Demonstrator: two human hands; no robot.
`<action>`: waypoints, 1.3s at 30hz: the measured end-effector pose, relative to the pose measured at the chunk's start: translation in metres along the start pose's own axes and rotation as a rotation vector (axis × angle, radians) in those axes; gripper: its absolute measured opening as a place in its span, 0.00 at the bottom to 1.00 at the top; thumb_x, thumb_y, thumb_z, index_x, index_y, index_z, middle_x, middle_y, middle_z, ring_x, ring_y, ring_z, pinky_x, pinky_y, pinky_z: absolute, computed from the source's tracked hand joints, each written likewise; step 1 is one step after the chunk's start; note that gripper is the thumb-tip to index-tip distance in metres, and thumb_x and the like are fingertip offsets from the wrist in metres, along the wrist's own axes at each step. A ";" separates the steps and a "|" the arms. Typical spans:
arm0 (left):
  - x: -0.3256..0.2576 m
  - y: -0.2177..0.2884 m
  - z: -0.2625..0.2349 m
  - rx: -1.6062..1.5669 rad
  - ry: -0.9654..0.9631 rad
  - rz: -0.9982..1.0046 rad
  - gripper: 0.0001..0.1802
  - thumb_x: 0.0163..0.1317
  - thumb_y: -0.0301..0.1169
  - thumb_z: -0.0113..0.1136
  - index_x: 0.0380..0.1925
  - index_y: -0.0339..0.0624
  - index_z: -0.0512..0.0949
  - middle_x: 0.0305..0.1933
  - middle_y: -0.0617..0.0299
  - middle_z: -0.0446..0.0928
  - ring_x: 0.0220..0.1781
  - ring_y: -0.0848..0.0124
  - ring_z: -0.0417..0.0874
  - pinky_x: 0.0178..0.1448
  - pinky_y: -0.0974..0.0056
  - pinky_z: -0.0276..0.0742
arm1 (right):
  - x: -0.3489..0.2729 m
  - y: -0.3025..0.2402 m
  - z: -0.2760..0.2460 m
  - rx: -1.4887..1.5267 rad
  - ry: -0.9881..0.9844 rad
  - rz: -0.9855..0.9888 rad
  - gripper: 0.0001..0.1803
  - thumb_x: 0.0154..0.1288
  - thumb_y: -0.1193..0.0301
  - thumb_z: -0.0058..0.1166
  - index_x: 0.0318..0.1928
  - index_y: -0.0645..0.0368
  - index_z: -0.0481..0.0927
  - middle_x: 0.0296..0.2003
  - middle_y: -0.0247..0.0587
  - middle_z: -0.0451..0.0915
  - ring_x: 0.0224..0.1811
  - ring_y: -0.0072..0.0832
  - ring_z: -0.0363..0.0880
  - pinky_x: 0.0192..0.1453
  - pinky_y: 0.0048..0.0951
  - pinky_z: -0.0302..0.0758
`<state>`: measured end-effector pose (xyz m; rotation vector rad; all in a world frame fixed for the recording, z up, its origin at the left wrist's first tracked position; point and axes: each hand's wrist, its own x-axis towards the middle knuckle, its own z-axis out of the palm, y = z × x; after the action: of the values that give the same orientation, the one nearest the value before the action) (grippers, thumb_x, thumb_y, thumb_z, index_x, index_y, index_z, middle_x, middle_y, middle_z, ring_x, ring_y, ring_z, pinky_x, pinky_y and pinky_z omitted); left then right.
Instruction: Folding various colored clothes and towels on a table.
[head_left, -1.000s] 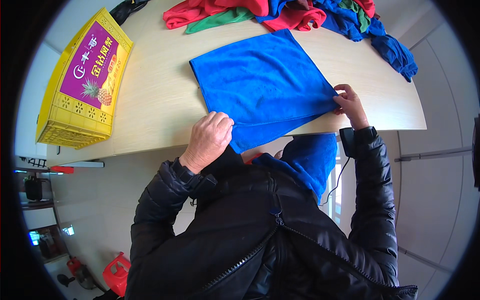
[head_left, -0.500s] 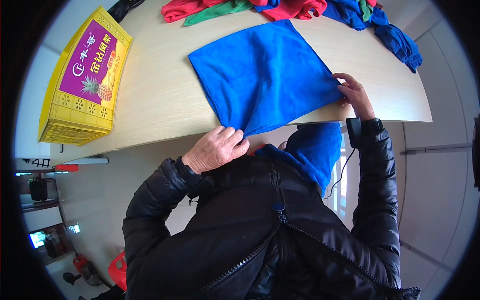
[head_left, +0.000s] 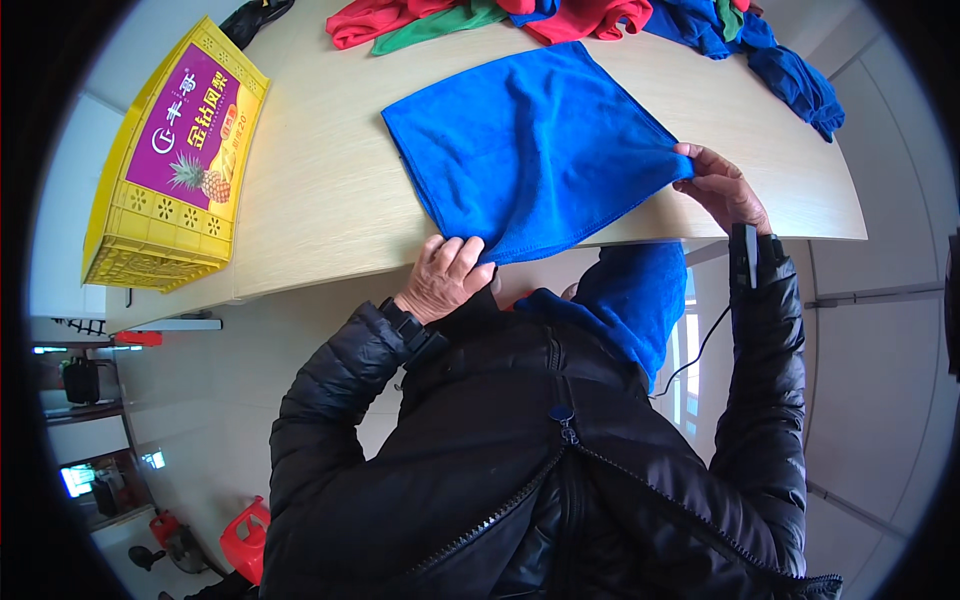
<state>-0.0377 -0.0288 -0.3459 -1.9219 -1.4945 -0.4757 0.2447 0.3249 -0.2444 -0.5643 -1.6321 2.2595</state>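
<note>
Blue cloth [head_left: 530, 150]: spread on pale table [head_left: 310, 180], at its front edge | Left hand [head_left: 450, 278]: pinching near corner | Right hand [head_left: 728, 188]: pinching right corner, thumb against fingers | Handling: likely light, soft, limp, unbreakable; best held by corners

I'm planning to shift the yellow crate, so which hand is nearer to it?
Left. The left hand, at the near corner of the blue cloth, is to the right of the yellow crate; the right hand is farther right, at the cloth's right corner.
</note>
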 end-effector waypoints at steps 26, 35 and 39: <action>0.129 -0.159 -0.193 -0.913 0.132 -0.811 0.09 0.63 0.29 0.67 0.35 0.37 0.76 0.40 0.67 0.76 0.41 0.79 0.74 0.50 0.73 0.69 | 0.012 -0.151 0.077 -0.714 0.128 -0.556 0.10 0.73 0.68 0.57 0.48 0.59 0.82 0.28 0.27 0.76 0.30 0.15 0.74 0.36 0.21 0.72; 0.166 -0.190 -0.236 -1.069 0.257 -0.841 0.07 0.64 0.29 0.66 0.38 0.41 0.77 0.39 0.69 0.77 0.41 0.81 0.75 0.51 0.74 0.70 | -0.006 -0.222 0.114 -0.610 0.153 -0.516 0.11 0.74 0.70 0.57 0.52 0.57 0.82 0.28 0.28 0.78 0.25 0.16 0.72 0.30 0.19 0.71; 0.166 -0.201 -0.245 -1.076 0.260 -0.804 0.07 0.65 0.28 0.65 0.40 0.41 0.78 0.39 0.69 0.78 0.41 0.80 0.76 0.51 0.73 0.71 | -0.015 -0.229 0.137 -0.624 0.154 -0.531 0.11 0.73 0.70 0.57 0.53 0.56 0.82 0.29 0.29 0.78 0.25 0.15 0.73 0.30 0.19 0.72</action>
<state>-0.1561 -0.0489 -0.0085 -1.6793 -1.9793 -2.1419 0.1947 0.2750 0.0132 -0.3595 -2.0926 1.2959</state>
